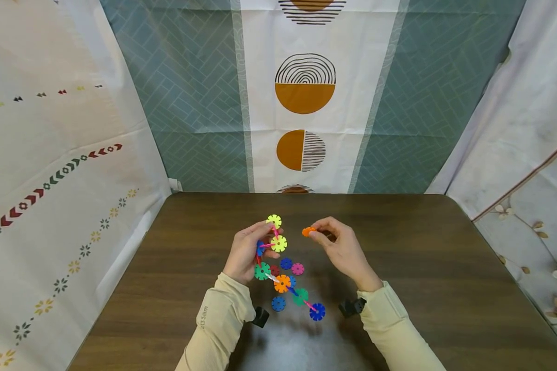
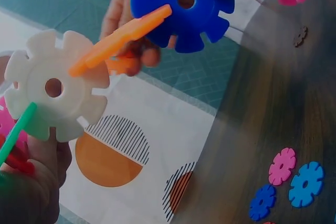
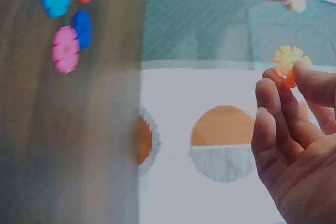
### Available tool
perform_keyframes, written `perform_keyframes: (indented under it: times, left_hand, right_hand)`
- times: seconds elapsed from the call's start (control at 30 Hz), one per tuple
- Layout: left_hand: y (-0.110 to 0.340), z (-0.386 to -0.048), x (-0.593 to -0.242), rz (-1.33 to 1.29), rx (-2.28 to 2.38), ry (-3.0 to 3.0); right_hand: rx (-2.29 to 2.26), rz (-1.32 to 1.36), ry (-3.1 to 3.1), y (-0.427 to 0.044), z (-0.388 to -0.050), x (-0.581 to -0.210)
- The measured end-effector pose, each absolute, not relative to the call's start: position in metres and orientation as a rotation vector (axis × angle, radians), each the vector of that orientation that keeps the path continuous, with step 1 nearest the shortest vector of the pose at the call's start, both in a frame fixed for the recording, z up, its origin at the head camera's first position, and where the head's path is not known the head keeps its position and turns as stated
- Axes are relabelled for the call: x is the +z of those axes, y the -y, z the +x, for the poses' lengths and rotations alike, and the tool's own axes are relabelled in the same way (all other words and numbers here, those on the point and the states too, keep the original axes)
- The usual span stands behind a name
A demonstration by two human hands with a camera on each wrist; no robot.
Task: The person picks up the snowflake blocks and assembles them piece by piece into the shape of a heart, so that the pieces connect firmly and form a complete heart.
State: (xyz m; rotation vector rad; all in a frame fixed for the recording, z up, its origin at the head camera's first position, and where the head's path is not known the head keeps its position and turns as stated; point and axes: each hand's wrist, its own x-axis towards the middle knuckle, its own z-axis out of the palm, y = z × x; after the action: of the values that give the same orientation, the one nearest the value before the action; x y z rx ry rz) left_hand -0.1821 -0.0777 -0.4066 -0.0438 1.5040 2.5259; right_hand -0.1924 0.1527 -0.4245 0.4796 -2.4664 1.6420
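My left hand (image 1: 248, 250) grips one end of a chain of plastic snowflake discs (image 1: 262, 271), slotted edge to edge in many colours. Two yellow discs (image 1: 279, 243) stand beside its fingers, and the chain runs down towards me, ending in a dark blue disc (image 1: 317, 312). In the left wrist view, a white disc (image 2: 39, 77) and a blue disc (image 2: 210, 19) are joined by an orange one seen edge-on. To the right of the chain, my right hand (image 1: 345, 252) pinches a single orange snowflake disc (image 3: 289, 61) between thumb and fingers, apart from the chain.
Loose discs lie on the brown table (image 1: 422, 288) below the hands: a pink one (image 1: 297, 268), a red one (image 1: 275, 270) and several blue ones (image 1: 278, 303). Patterned cloth (image 1: 204, 103) hangs behind the table and along both sides.
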Motion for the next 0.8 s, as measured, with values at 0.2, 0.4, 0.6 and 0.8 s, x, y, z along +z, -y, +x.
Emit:
perform_keyframes:
  times: [0.2, 0.4, 0.6, 0.8]
  left_hand:
    - [0.076, -0.181, -0.406, -0.038, 2.481, -1.509]
    - [0.072, -0.180, -0.405, -0.023, 2.448, -1.523]
    - [0.069, -0.178, -0.403, -0.024, 2.427, -1.510]
    - [0.069, -0.177, -0.403, -0.025, 2.413, -1.514]
  right_hand:
    - [1.658, 0.533, 2.376, -0.146, -0.191, -0.411]
    - [1.675, 0.527, 2.334, -0.139, -0.191, -0.406]
    - [1.697, 0.514, 2.326, -0.133, -0.190, -0.405]
    - [1.671, 0.526, 2.326, -0.130, -0.188, -0.404]
